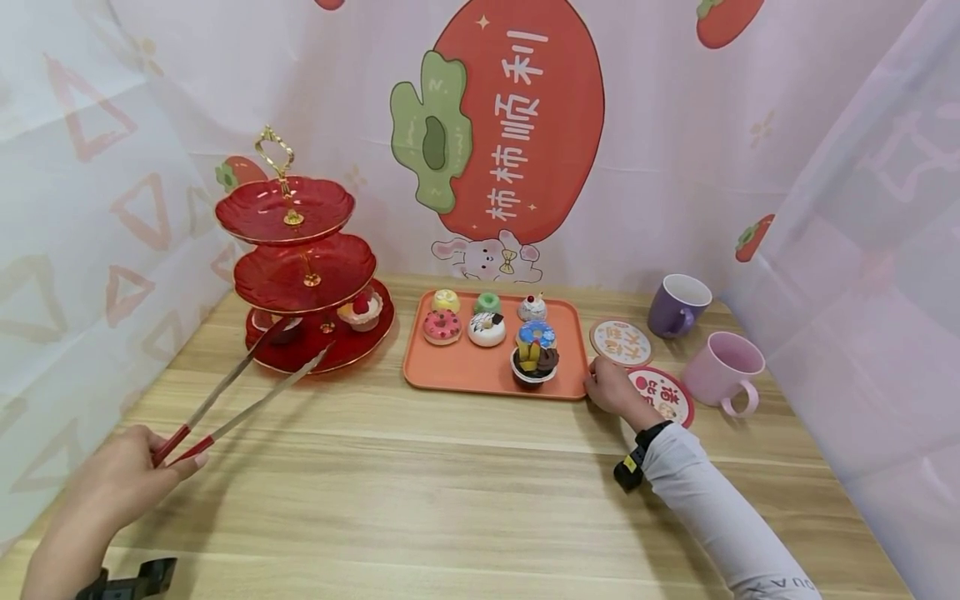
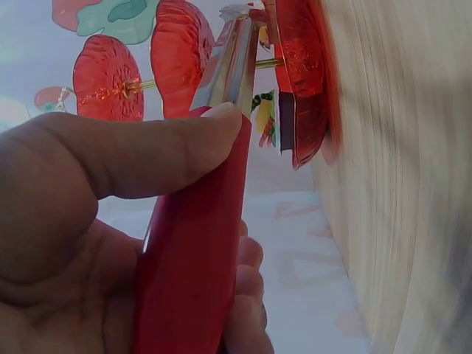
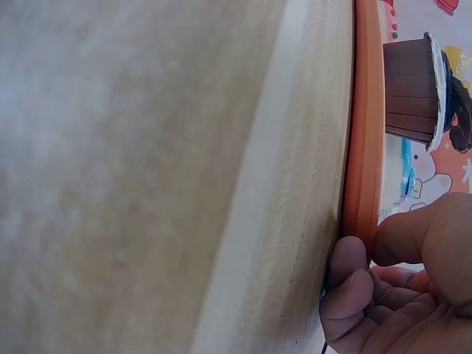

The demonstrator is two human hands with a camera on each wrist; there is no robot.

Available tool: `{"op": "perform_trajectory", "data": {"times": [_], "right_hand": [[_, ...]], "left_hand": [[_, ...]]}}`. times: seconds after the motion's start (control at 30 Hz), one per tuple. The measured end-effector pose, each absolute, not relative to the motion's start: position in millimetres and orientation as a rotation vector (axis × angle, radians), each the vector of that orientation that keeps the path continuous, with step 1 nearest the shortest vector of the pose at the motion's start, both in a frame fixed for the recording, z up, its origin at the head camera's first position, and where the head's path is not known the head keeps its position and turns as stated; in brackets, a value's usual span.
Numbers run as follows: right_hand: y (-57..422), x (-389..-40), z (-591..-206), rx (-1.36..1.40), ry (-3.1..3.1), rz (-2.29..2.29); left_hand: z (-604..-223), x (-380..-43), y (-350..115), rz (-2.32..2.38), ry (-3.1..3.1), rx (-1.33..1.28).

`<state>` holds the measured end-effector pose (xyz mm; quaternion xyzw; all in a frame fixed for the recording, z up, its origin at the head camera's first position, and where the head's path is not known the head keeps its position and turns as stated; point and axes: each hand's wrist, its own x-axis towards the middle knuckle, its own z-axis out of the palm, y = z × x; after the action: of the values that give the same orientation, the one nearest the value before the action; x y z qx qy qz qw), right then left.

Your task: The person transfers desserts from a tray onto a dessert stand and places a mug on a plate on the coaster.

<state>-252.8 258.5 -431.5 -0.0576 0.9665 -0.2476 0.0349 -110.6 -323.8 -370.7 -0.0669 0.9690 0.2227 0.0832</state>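
Observation:
My left hand (image 1: pixel 112 483) grips a pair of tongs (image 1: pixel 258 403) by their red handles (image 2: pixel 195 243). The metal arms are spread, with tips over the bottom tier of a red three-tier stand (image 1: pixel 307 279). One tip overlaps a dark-cased cupcake (image 1: pixel 283 332) at that tier's left; a cupcake with a red topping (image 1: pixel 361 311) sits at its right. My right hand (image 1: pixel 613 389) pinches the front right corner of an orange tray (image 1: pixel 457 372), thumb on the rim and fingers beneath in the right wrist view. A chocolate cupcake (image 1: pixel 533 371) stands near that corner.
Several toy donuts and small cakes, among them a pink donut (image 1: pixel 442 327), fill the tray's back half. Two round coasters (image 1: pixel 621 342) lie right of it. Beyond them stand a purple mug (image 1: pixel 677 308) and a pink mug (image 1: pixel 722 371). Printed cloth walls enclose the table.

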Motion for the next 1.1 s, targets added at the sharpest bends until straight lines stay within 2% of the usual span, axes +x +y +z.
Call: {"op": "perform_trajectory", "data": {"times": [0.53, 1.1], "right_hand": [[258, -252, -431, -0.158, 2.938, -0.761], [257, -253, -432, -0.174, 2.959, -0.732]], "left_hand": [[-376, -116, -306, 0.696, 2.967, -0.010], [-380, -135, -269, 0.735, 3.144, 0.347]]}}
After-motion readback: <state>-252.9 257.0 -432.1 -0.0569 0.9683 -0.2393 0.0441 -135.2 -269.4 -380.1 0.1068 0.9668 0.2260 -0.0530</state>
